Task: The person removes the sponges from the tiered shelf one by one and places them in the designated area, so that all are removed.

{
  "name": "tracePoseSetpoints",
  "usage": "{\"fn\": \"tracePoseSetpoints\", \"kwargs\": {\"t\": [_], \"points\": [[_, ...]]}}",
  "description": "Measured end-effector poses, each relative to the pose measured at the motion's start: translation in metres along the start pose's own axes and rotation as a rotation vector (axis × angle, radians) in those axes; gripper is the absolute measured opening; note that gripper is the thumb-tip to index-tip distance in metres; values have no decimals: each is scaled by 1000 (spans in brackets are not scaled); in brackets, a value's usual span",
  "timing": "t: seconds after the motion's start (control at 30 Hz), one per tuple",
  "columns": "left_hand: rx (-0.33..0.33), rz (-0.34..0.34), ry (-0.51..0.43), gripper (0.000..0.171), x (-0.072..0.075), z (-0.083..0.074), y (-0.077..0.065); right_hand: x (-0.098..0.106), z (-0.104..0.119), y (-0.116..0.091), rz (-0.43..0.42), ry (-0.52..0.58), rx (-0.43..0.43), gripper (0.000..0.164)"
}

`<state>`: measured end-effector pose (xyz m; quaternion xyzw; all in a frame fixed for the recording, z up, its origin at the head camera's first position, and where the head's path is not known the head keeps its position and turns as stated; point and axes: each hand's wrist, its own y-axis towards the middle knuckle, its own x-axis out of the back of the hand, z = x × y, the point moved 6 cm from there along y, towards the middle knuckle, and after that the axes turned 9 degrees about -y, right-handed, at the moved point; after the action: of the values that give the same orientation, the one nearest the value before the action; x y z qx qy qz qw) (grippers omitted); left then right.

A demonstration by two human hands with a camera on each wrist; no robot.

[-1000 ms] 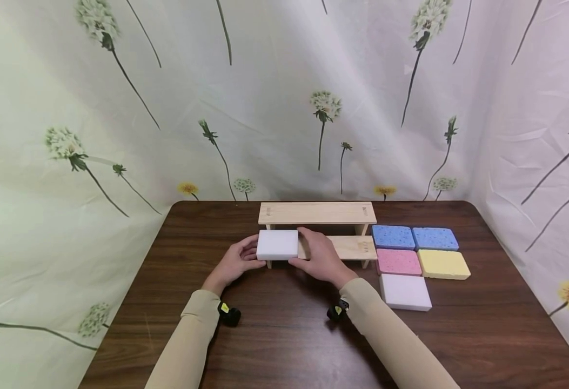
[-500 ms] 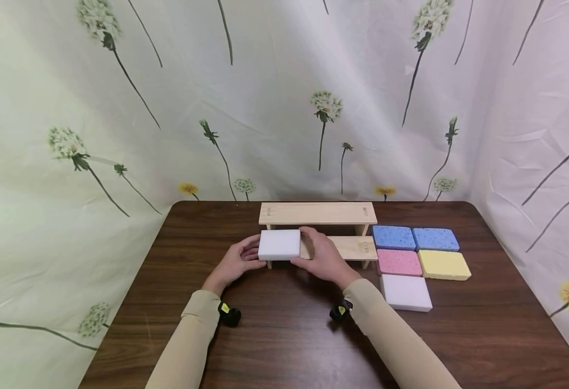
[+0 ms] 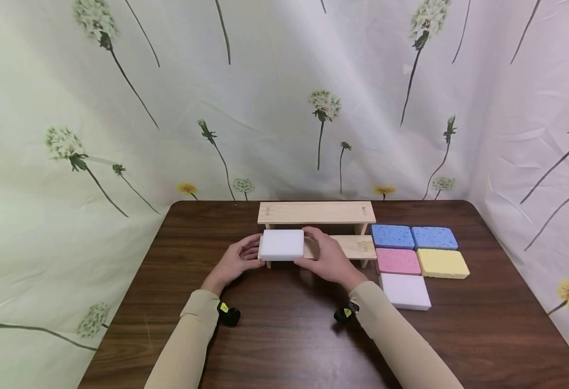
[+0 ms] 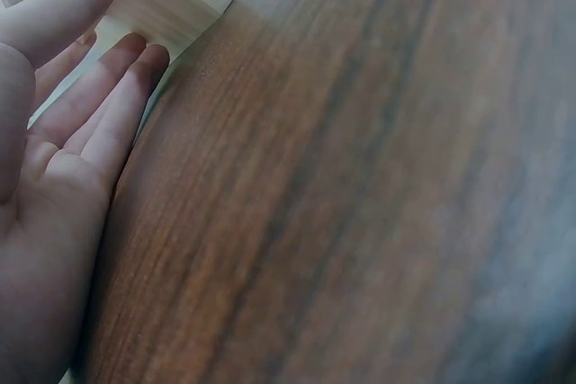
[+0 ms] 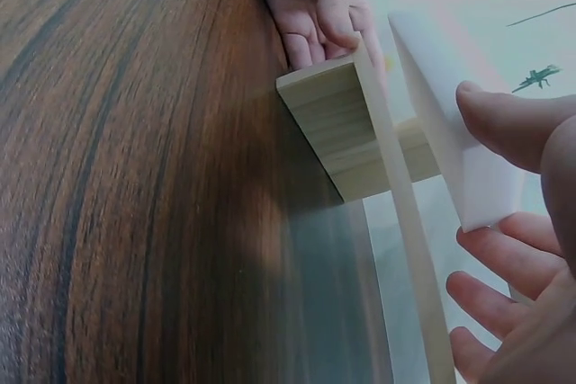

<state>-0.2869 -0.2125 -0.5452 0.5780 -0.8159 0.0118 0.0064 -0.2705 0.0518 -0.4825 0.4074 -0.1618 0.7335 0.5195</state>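
A white sponge [image 3: 282, 244] hangs just above the lower board of a two-step wooden shelf [image 3: 349, 246], near its left end. My right hand [image 3: 330, 259] pinches the sponge's right end between thumb and fingers; the right wrist view shows a gap between the sponge [image 5: 450, 123] and the board [image 5: 405, 213]. At the shelf's left end rests my left hand [image 3: 233, 262]. Its fairly straight fingers [image 4: 112, 123] touch the outer side of the end panel [image 4: 166, 6], and its thumb reaches the board's front corner. The sponge partly hides the lower board.
Right of the shelf, two blue sponges [image 3: 392, 236], a pink sponge [image 3: 398, 261], a yellow sponge [image 3: 442, 263] and another white sponge [image 3: 405, 292] lie side by side on the dark wooden table [image 3: 284, 335]. Behind the table hangs a flowered curtain [image 3: 274, 108].
My right hand and the white sponge have shifted slightly to the right, and the sponge looks a little larger. The left hand and the shelf have stayed in place.
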Motion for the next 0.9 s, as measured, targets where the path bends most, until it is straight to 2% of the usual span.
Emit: {"fn": "tracePoseSetpoints", "kwargs": {"t": [0.6, 0.9], "points": [[-2, -3, 6, 81, 0, 0, 1, 13, -6, -15, 14, -5, -18, 84], [-14, -2, 6, 81, 0, 0, 1, 21, -6, -25, -30, -1, 18, 81]]}}
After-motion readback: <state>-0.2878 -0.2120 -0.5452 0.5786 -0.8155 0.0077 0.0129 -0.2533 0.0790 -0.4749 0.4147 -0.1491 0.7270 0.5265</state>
